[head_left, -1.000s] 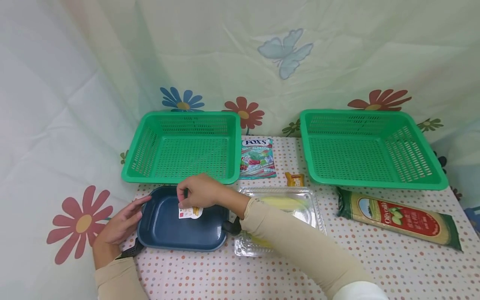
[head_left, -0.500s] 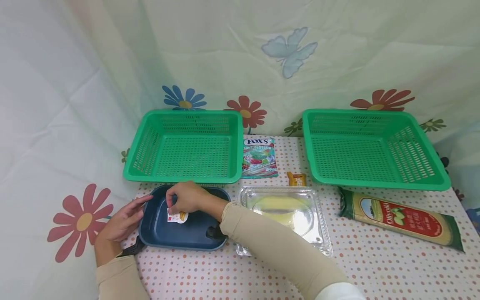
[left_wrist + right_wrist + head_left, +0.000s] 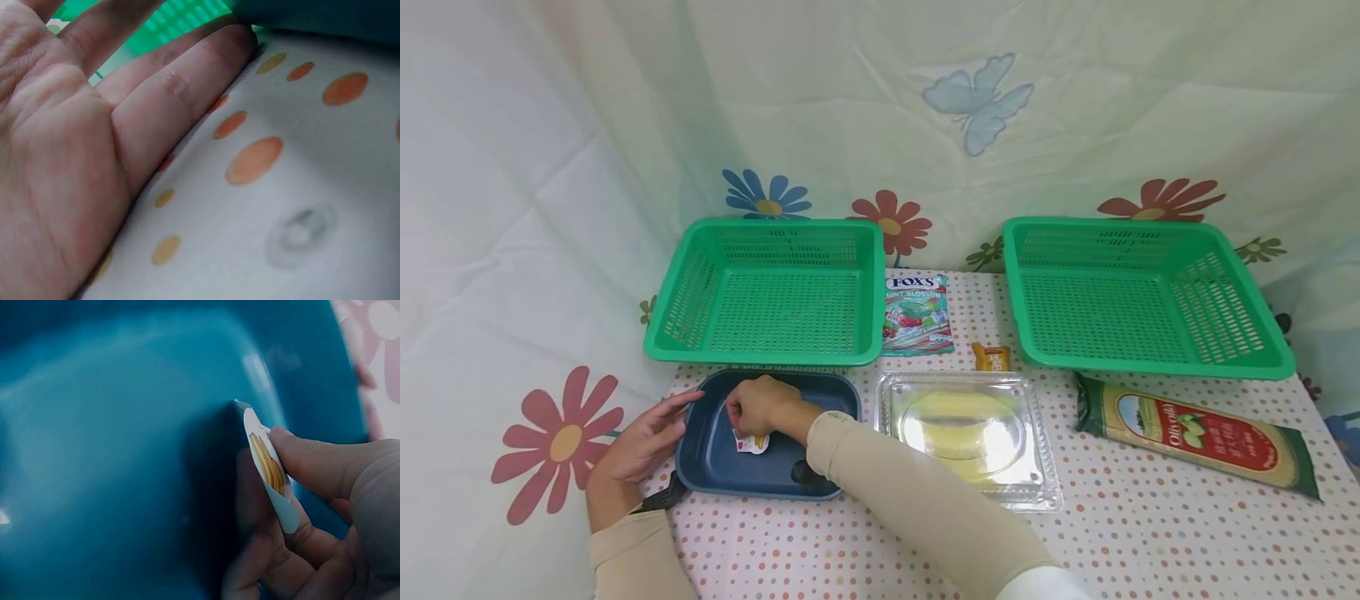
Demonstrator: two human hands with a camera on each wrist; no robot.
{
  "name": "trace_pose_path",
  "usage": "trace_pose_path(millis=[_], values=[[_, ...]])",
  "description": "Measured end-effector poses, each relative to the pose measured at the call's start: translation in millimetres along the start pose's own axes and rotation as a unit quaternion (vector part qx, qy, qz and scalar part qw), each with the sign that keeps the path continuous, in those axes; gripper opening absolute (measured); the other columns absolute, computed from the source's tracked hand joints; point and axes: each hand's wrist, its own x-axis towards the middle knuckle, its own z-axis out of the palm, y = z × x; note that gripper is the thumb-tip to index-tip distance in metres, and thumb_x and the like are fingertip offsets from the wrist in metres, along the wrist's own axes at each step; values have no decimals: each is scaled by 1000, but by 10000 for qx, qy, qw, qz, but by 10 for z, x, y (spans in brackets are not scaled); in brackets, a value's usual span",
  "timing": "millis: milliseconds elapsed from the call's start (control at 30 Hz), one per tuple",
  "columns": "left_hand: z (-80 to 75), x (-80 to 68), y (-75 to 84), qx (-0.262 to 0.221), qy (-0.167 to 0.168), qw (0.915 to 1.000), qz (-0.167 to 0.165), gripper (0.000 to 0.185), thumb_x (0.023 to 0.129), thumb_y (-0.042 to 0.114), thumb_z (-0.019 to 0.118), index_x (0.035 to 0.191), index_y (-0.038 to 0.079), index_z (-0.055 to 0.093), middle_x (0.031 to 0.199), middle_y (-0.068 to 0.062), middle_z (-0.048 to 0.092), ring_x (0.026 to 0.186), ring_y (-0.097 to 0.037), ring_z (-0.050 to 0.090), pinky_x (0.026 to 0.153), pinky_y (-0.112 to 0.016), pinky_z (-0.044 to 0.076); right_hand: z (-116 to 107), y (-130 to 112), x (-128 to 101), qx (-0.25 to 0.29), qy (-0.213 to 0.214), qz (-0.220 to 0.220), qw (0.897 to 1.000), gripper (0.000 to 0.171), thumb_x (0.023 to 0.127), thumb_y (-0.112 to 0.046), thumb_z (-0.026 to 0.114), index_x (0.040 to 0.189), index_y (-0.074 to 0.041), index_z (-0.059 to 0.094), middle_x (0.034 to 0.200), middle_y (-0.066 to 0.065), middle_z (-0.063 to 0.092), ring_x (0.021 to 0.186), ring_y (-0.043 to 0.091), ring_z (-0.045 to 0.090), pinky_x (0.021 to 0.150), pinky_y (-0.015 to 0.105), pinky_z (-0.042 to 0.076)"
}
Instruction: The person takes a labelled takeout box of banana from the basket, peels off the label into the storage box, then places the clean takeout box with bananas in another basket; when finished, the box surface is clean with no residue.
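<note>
Head view: right hand (image 3: pixel 762 406) pinching small sticker (image 3: pixel 751 442) inside blue tray (image 3: pixel 715 462) near tabletop's front-left corner, left hand (image 3: pixel 642 442) with straight fingers against tray's left rim, left wrist view: open palm (image 3: pixel 62 156) on dotted cloth (image 3: pixel 281 206), right wrist view: thumb and fingers (image 3: pixel 312 465) nipping sticker (image 3: pixel 269 465) over tray floor (image 3: pixel 125 456).

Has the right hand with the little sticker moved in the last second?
Yes. The right hand, pinching the sticker, has slid left across the blue pan, away from the clear plastic container and toward the left hand.
</note>
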Motion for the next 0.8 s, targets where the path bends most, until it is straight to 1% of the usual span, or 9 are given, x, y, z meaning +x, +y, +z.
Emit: trace_pose_path(millis=[167,333,433,467,567,667,700,733,800], values=[[18,-29,9,186,228,9994,-166,52,107,-6,37,157,9,36,152,10,47,134,-3,51,105,-22,50,54,53,45,-103,21,128,9999,27,92,-27,76,71,-27,59,71,-10,58,64,8,55,55,29,43],[3,-32,-3,269,180,9994,-126,53,107,-8,34,158,8,34,154,10,44,136,-2,48,106,-22,50,85,42,65,-244,133,261,9993,27,92,-30,77,72,-26,59,72,-10,59,66,9,57,56,30,46],[-8,-24,-6,269,122,9995,-74,54,107,-9,33,159,7,32,155,10,43,137,-2,47,106,-22,49,98,26,85,-378,235,511,9977,18,89,-33,79,81,-27,65,78,-9,62,71,9,57,59,32,48],[-7,-21,-3,269,135,9995,-86,54,107,-9,34,158,7,32,155,10,43,137,-2,48,106,-22,49,102,21,92,-393,279,625,9969,13,88,-34,80,88,-29,69,81,-9,64,72,9,57,60,32,48],[-5,-15,7,268,212,9993,-174,54,106,-8,35,158,7,34,153,10,45,135,-3,50,105,-23,51,116,6,113,-463,358,922,9940,16,85,-36,82,94,-27,73,83,-7,66,71,10,58,60,33,50],[1,-12,18,329,307,9986,-275,53,106,-7,37,157,7,35,151,10,46,133,-3,52,103,-24,52,125,-15,121,-402,363,1147,9919,16,84,-35,83,86,-22,74,77,-5,67,65,12,61,57,33,51],[2,-10,20,364,329,9983,-299,53,106,-7,37,157,8,35,151,10,46,132,-3,52,103,-24,52,127,-21,122,-401,349,1192,9914,19,85,-35,83,80,-21,72,74,-4,66,63,13,61,55,32,51],[4,-8,23,397,358,9980,-331,53,106,-6,38,157,8,36,151,11,47,132,-2,52,103,-24,52,129,-28,124,-398,341,1238,9909,20,84,-36,84,78,-20,72,72,-4,66,62,13,61,55,32,51],[2,-3,25,459,385,9975,-361,53,106,-7,39,157,8,36,151,11,46,132,-1,51,103,-24,52,132,-42,129,-477,335,1304,9897,24,83,-41,85,81,-20,72,73,-4,66,63,12,61,55,31,51]])
